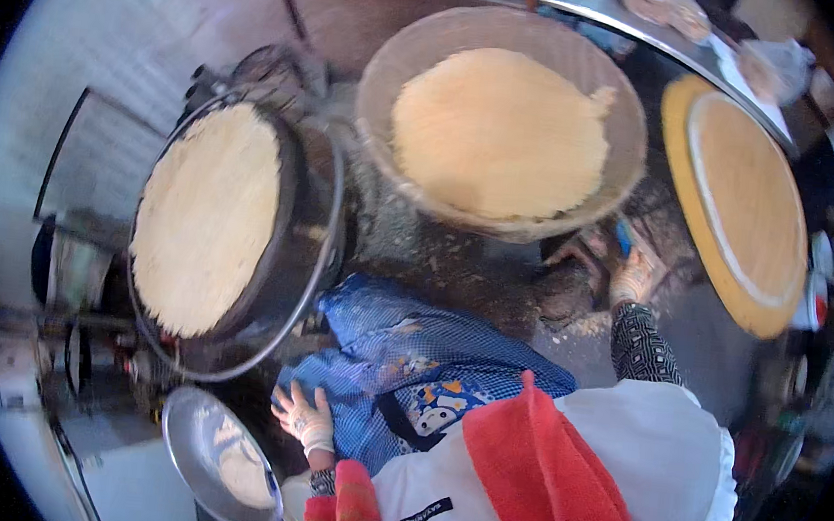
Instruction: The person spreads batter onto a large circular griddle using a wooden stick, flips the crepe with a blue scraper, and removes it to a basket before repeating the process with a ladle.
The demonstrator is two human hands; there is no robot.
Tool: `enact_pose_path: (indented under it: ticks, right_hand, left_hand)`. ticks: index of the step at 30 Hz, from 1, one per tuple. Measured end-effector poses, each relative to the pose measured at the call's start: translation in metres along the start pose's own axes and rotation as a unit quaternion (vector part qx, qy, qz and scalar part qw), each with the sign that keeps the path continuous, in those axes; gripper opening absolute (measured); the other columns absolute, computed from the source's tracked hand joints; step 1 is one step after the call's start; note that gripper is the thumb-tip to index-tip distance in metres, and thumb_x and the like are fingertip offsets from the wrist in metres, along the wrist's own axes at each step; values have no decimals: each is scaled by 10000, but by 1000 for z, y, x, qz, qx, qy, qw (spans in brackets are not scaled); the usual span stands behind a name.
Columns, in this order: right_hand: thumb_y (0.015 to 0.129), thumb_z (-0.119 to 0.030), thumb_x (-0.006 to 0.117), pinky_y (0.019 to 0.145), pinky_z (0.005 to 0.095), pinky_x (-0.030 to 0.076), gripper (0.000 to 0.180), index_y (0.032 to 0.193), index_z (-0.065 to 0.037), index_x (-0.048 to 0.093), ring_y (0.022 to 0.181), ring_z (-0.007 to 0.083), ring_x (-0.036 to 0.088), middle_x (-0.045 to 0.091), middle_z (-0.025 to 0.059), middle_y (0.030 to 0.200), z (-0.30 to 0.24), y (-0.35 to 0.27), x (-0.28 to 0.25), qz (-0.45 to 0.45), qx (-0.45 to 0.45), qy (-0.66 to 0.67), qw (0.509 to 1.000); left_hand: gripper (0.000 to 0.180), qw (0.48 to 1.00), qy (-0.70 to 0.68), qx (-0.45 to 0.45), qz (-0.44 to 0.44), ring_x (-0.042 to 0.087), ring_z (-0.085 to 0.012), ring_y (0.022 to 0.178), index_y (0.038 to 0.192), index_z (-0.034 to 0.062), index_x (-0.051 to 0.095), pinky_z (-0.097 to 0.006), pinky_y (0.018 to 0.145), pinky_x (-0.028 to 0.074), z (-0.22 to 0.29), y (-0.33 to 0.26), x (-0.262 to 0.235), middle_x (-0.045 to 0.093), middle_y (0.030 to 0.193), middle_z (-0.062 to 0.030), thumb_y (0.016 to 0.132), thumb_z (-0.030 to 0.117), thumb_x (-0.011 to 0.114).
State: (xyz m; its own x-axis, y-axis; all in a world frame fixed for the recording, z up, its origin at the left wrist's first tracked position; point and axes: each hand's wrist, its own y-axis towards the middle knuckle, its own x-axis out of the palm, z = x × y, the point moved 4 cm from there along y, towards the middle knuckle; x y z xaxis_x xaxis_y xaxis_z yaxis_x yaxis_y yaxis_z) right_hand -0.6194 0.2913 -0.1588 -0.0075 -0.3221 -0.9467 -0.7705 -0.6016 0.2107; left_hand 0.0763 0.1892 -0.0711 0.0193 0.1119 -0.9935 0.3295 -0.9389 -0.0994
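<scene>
My left hand [302,419], in a pale glove, rests open with fingers spread on the blue checked apron [369,356] over my lap. To the right, my right hand [637,272] reaches down past the big round basket's near edge. Its fingers seem closed round a small blue object [623,236], but blur hides what kind. Just left of that hand lie brown pieces [576,260] that look like firewood. The wide basket [375,118] holds a heap of pale yellow, crumbly meal [497,134]. A large round pale flatbread or dough layer [207,222] covers the dark round pan at left.
A metal hoop [326,253] rings the pan. A basin [184,449] with whitish flour or dough stands at lower left. At right, a round yellow board [686,185] bears a round tan sheet. A metal-edged counter [655,38] holds plastic bags at the top right.
</scene>
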Motion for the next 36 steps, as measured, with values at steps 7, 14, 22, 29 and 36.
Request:
enact_pose_path:
  ticks: [7, 14, 22, 29, 36]
  right_hand:
    - [941, -540, 440, 1013, 557, 370, 676, 1408, -55, 374, 1288, 421, 423, 432, 266, 1401, -38, -9, 35, -196, 74, -166, 964]
    - [891, -229, 599, 801, 435, 495, 263, 1047, -18, 599, 895, 360, 636, 651, 210, 927, -143, -46, 13, -134, -133, 59, 980]
    - [943, -168, 617, 627, 250, 478, 232, 1072, 25, 623, 716, 98, 576, 652, 31, 834, -538, -40, -11, -462, -84, 632, 616]
    - [871, -402, 554, 960, 414, 466, 448, 1099, -37, 676, 1106, 360, 608, 664, 219, 1109, -743, 44, 20, -273, -294, 207, 892]
    - [841, -441, 627, 957, 406, 467, 521, 1093, 11, 682, 1138, 343, 604, 633, 231, 1192, -767, 65, 67, -362, -130, 277, 880]
  left_hand:
    - [634, 999, -44, -9, 27, 267, -497, 1346, 1372, 190, 489, -598, 1069, 284, -19, -1, -23, 298, 1514, -169, 821, 458, 652]
    - [815, 957, -142, 36, 249, 295, -445, 1355, 1447, 72, 338, -573, 1116, 227, -43, 18, -58, 323, 1462, -246, 770, 333, 708]
    - [359, 974, 74, 104, -188, 690, -288, 912, 992, 139, 735, -412, 888, 513, -4, 157, -74, 710, 942, -123, 782, 427, 691]
    - [417, 967, 4, 145, -208, 702, -271, 908, 960, 144, 748, -404, 780, 550, 77, 144, -82, 729, 919, -101, 821, 514, 619]
    - [427, 965, -68, 149, -203, 700, -304, 835, 913, 102, 744, -406, 770, 545, 100, 149, -75, 720, 878, -141, 829, 502, 619]
